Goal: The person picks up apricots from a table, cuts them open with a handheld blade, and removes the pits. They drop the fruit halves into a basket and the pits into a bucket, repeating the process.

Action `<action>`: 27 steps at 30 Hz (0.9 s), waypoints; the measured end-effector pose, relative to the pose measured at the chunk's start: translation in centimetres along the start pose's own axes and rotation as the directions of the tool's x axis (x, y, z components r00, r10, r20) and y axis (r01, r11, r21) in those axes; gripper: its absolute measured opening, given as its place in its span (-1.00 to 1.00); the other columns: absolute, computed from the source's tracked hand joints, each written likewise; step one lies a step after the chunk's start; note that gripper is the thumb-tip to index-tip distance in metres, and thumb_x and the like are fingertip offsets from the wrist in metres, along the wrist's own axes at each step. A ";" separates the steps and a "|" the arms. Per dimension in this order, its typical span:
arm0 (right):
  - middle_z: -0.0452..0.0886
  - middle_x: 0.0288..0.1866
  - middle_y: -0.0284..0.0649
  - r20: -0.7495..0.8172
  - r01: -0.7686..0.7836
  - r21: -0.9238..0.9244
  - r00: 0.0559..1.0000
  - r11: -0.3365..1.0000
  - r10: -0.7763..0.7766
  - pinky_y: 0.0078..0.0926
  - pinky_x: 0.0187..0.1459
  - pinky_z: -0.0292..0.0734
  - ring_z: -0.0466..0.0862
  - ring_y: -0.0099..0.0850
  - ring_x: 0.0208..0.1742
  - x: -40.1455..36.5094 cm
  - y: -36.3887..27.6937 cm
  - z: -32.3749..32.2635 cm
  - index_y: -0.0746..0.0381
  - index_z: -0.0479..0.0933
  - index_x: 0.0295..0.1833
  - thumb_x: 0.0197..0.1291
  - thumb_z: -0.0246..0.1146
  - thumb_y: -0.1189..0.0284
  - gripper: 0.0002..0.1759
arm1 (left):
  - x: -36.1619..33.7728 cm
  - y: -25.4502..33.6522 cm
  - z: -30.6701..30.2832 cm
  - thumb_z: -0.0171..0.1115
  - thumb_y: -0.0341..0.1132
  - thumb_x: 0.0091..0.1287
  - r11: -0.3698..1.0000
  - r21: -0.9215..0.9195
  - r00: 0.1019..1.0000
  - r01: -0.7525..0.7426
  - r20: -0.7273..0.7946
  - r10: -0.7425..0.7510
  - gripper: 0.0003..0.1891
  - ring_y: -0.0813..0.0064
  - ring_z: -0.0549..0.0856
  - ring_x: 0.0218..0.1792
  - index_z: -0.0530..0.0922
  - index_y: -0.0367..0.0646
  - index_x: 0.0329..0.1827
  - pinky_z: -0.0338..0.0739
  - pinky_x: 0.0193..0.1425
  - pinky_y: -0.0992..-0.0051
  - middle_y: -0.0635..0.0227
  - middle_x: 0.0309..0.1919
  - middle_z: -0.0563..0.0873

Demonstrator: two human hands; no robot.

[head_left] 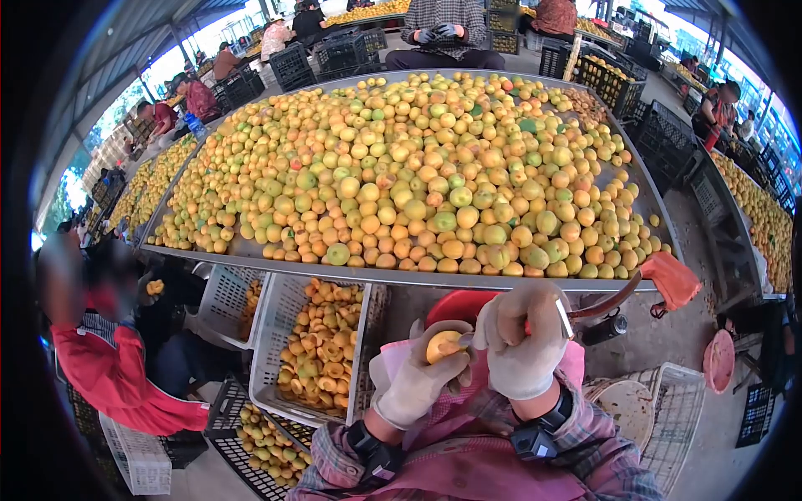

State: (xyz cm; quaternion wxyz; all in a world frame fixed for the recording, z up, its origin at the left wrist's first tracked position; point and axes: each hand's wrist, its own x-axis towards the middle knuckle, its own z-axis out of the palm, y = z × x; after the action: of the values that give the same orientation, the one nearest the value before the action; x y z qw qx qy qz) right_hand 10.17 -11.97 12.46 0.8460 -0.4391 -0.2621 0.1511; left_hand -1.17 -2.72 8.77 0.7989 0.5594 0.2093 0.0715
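My left hand (422, 380), in a pale work glove, is closed around a yellow-orange apricot (444, 346) in front of my chest. Just to its right, my gloved right hand (522, 342) is curled shut on a small tool (565, 319) with a shiny pale edge, which sticks out on the right side of the fist. The fingertips of both hands come close together beside the apricot. Beyond them, a heap of apricots (401, 184) covers a metal-rimmed table (376, 274). A red basin (458, 307) shows partly behind my hands.
Left of me stands a white crate (259, 367) of split apricots (317, 346); a black crate (224, 434) below holds whole ones. A person in red sleeves (138, 384) sits at left. A bucket (622, 409), white basket (677, 417) and red-wrapped bar (668, 282) are at right.
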 end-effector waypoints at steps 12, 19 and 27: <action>0.05 -0.77 -0.44 0.175 0.185 -0.210 0.973 0.960 -0.150 -0.49 -0.70 0.24 0.13 -0.53 -0.80 0.3 -0.5 0.0 0.17 0.21 -0.56 0.53 -0.07 0.12 -0.45 | 0.0 0.4 0.6 0.21 -0.32 0.37 0.993 -0.018 0.993 0.114 0.033 -0.113 -0.67 0.65 0.56 -0.47 0.45 -0.08 0.16 0.44 -0.49 0.65 0.45 -0.46 0.57; 0.09 -0.78 -0.43 0.212 0.193 -0.279 0.968 0.941 -0.136 -0.50 -0.70 0.23 0.17 -0.52 -0.80 0.0 -0.2 -0.8 0.19 0.23 -0.56 0.53 -0.05 0.13 -0.44 | 0.0 -0.5 0.4 0.27 -0.26 0.35 0.999 0.022 0.997 0.029 0.070 -0.031 -0.60 0.69 0.55 -0.48 0.42 -0.09 0.21 0.40 -0.48 0.68 0.45 -0.37 0.58; 0.16 -0.76 -0.41 0.232 0.077 -0.227 0.972 0.971 -0.023 -0.49 -0.68 0.21 0.19 -0.52 -0.77 0.2 0.4 -0.7 0.20 0.25 -0.52 0.51 -0.01 0.19 -0.50 | -0.1 0.6 0.3 0.16 -0.29 0.42 0.992 -0.032 0.988 0.124 0.091 -0.121 -0.70 0.67 0.53 -0.45 0.42 -0.10 0.17 0.39 -0.45 0.66 0.46 -0.36 0.57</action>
State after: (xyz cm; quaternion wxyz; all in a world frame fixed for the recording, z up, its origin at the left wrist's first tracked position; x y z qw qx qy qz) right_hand 10.75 -12.10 11.81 0.7561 -0.5089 -0.3845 0.1467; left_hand -1.09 -2.86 9.41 0.8205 0.5332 0.2059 0.0012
